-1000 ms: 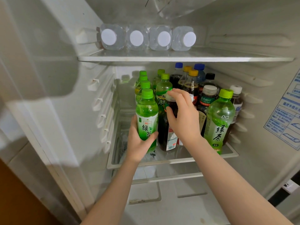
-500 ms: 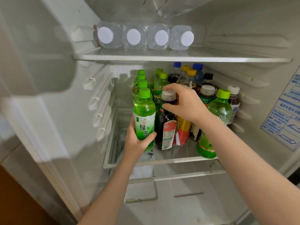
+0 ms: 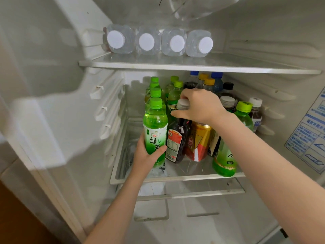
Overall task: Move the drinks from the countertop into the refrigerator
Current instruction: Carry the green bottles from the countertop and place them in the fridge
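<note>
My left hand grips a green tea bottle with a green cap, upright at the front left of the refrigerator's lower glass shelf. Right beside it stands a dark bottle with a red label and a pale cap; my right hand holds it around the neck from above. A red and gold can stands just right of the dark bottle, under my wrist. Another green tea bottle stands at the front right, partly hidden by my right forearm.
Behind the front row, several green-capped, yellow-capped, blue-capped and dark bottles crowd the shelf. Water bottles lie on their sides on the upper shelf. The left strip of the lower shelf holds no bottles. A blue sticker is on the right wall.
My right hand has slid from the dark bottle's side up onto its cap and neck. The left hand and its green tea bottle have stayed in place on the shelf.
</note>
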The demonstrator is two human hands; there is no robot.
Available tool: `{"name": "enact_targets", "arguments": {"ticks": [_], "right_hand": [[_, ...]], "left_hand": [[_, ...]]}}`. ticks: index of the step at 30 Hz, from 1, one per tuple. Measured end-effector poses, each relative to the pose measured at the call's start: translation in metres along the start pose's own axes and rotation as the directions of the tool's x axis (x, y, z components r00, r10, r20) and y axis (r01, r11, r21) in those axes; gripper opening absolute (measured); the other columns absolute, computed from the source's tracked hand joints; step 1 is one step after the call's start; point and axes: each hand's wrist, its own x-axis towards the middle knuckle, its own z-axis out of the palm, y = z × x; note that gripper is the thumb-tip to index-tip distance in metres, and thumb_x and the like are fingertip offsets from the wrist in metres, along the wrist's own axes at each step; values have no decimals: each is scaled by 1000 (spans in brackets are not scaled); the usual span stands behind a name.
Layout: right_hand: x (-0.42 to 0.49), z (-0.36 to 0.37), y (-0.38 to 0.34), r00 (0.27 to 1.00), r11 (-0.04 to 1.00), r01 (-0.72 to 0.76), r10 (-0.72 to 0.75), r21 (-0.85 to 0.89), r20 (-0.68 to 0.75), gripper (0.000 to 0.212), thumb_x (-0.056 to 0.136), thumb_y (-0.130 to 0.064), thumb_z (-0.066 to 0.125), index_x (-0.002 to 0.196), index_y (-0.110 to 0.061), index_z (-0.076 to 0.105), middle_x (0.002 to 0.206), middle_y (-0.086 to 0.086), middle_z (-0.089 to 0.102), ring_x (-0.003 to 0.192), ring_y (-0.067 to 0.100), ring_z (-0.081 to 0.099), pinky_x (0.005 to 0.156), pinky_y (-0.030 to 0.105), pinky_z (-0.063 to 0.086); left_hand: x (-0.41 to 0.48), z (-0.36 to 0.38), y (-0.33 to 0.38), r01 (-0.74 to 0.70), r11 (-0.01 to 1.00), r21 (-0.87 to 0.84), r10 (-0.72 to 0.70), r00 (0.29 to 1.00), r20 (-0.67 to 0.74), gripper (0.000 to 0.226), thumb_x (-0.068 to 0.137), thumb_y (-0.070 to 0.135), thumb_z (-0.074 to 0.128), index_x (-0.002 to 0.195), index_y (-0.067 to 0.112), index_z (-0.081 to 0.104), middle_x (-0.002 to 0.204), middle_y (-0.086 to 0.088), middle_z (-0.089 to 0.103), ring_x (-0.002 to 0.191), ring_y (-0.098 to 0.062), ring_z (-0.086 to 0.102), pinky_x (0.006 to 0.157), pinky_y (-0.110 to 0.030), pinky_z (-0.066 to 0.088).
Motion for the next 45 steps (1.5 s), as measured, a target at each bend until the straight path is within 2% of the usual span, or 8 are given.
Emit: {"name": "enact_targets", "arguments": {"ticks": [7, 15, 17, 20, 22, 27, 32, 45], "right_hand": [[-18, -8, 12, 954, 931, -69, -44, 359, 296, 42, 84, -44, 62, 118, -24, 46, 101, -2, 61, 89, 20, 58, 72, 29, 40], [-14, -6, 2, 991, 993, -104, 100, -52, -88, 62, 67, -76, 55, 77, -14, 63, 67, -1, 61, 64, 19, 59, 54, 27, 42], [-7, -4, 0, 996, 996, -84, 84, -33, -10, 61, 70, -73, 55, 91, -16, 61, 80, -1, 64, 75, 21, 62, 61, 29, 44], [1, -9, 4, 947, 968, -53, -30, 247, 319, 61, 76, -52, 67, 128, -26, 49, 121, -4, 57, 107, 18, 55, 81, 29, 40], [4, -13, 10, 909, 938, -71, -80, 339, 409, 58, 77, -39, 71, 130, -28, 49, 124, -7, 51, 109, 13, 50, 83, 26, 37], [14, -3, 9, 974, 962, -40, -24, 272, 226, 41, 77, -48, 70, 104, -17, 61, 92, -5, 58, 87, 16, 57, 68, 26, 38], [24, 11, 3, 989, 989, -124, 117, 78, 88, 46, 77, -59, 65, 77, -15, 52, 70, -1, 52, 72, 21, 55, 59, 30, 39], [36, 16, 4, 969, 971, -237, 232, 46, 82, 45, 78, -55, 67, 81, -12, 52, 78, 4, 56, 74, 24, 56, 59, 31, 41]], "left_hand": [[-2, 1, 4, 19, 1000, 4, -19, 1000, 18, 52, 62, 36, 76, 107, 47, 53, 110, 13, 66, 101, -5, 64, 80, -26, 53], [-2, 0, 6, 31, 999, -18, -31, 999, 21, 53, 63, 33, 76, 110, 45, 53, 106, 13, 67, 98, -5, 65, 79, -28, 53], [-3, 0, 6, 30, 999, -21, -30, 999, 24, 60, 64, 32, 76, 118, 38, 52, 112, 8, 65, 102, -10, 64, 84, -33, 54], [-3, 0, 7, 29, 999, -17, -29, 999, 19, 67, 63, 32, 76, 126, 28, 51, 115, 5, 65, 105, -12, 63, 88, -36, 53], [-3, 0, 7, 36, 999, -11, -36, 999, 19, 68, 63, 32, 76, 126, 28, 50, 115, 5, 64, 105, -12, 63, 88, -36, 54], [-2, 0, 6, 47, 999, -23, -46, 999, 21, 72, 68, 26, 77, 132, 26, 46, 120, 3, 61, 108, -13, 61, 85, -30, 52], [-1, 0, 2, 51, 998, -21, -51, 999, 3, 64, 77, 12, 76, 131, 26, 46, 120, 3, 61, 107, -11, 61, 77, -20, 49], [0, 1, 1, 43, 999, -22, -43, 999, 3, 75, 63, 31, 75, 132, 24, 46, 118, 2, 62, 101, -6, 63, 74, -18, 51]]}}
